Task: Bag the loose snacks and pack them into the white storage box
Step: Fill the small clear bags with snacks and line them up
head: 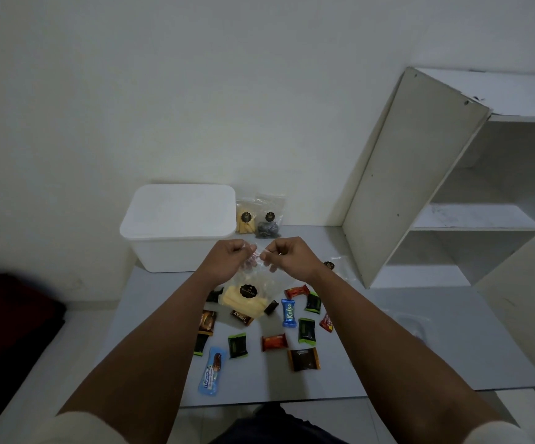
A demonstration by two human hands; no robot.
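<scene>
A clear plastic bag (pixel 249 291) with yellow snack sticks and a black round sticker hangs above the grey board. My left hand (pixel 227 256) and my right hand (pixel 287 254) each pinch its top edge, close together. The white storage box (pixel 176 248) stands with its lid on at the back left, just beyond my left hand. Two filled clear bags (pixel 259 217) lean against the wall to the right of the box. Several loose wrapped snacks lie on the board below the bag, among them a blue Kalpa bar (pixel 288 313) and a light blue pack (pixel 212 374).
The grey board (pixel 420 347) lies on a pale floor. A white open shelf unit (pixel 445 193) stands at the right. Another clear bag with a black sticker (pixel 332 265) lies by the shelf's foot. A dark red and black cloth (pixel 6 315) lies at the left.
</scene>
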